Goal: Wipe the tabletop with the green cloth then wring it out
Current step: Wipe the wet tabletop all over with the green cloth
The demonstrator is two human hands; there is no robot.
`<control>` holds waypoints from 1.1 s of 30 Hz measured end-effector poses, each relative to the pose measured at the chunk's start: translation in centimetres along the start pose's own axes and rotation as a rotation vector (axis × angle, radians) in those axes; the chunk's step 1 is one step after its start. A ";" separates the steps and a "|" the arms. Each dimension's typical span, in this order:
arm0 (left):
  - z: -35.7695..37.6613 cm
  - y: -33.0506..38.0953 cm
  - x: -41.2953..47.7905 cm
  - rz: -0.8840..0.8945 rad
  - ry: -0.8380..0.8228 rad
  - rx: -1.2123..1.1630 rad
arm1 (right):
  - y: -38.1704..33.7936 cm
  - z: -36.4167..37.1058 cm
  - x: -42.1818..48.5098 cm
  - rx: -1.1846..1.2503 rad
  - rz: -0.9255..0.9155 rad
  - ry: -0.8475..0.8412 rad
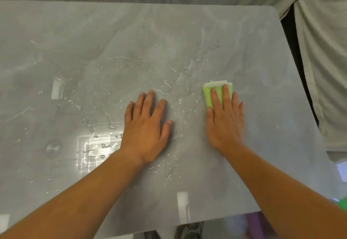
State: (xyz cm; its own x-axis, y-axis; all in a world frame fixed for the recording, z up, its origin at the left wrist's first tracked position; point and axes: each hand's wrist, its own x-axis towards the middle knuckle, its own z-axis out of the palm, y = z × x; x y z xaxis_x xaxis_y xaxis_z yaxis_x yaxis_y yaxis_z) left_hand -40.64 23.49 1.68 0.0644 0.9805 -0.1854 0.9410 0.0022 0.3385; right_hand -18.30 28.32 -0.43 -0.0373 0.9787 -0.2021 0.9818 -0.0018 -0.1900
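Observation:
A folded green cloth (210, 94) with a white edge lies flat on the grey marbled tabletop (131, 37), right of centre. My right hand (225, 118) presses down on it with straight fingers, covering its near half; the hand is slightly blurred. My left hand (146, 124) rests flat on the bare tabletop, fingers spread, a short way left of the cloth. Water drops and streaks (105, 107) cover the table's middle and left.
Pale grey fabric (323, 69) hangs along the table's far side and right edge. The table's rounded far right corner (272, 9) and near edge (206, 220) show. Something green (341, 203) and something purple (253, 221) sit low at the right, below the table.

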 end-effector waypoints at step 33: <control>-3.4 -0.1 15.5 -0.205 -0.042 0.099 | -0.2 -2.4 9.4 -0.104 -0.595 -0.125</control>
State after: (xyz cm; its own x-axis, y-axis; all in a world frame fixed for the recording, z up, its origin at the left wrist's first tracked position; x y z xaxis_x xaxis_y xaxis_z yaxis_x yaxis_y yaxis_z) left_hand -40.86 39.32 1.95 -0.1195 0.9525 -0.2801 0.9637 0.1791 0.1978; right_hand -18.41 37.97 0.03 -0.5993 0.7745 -0.2022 0.7990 0.5631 -0.2113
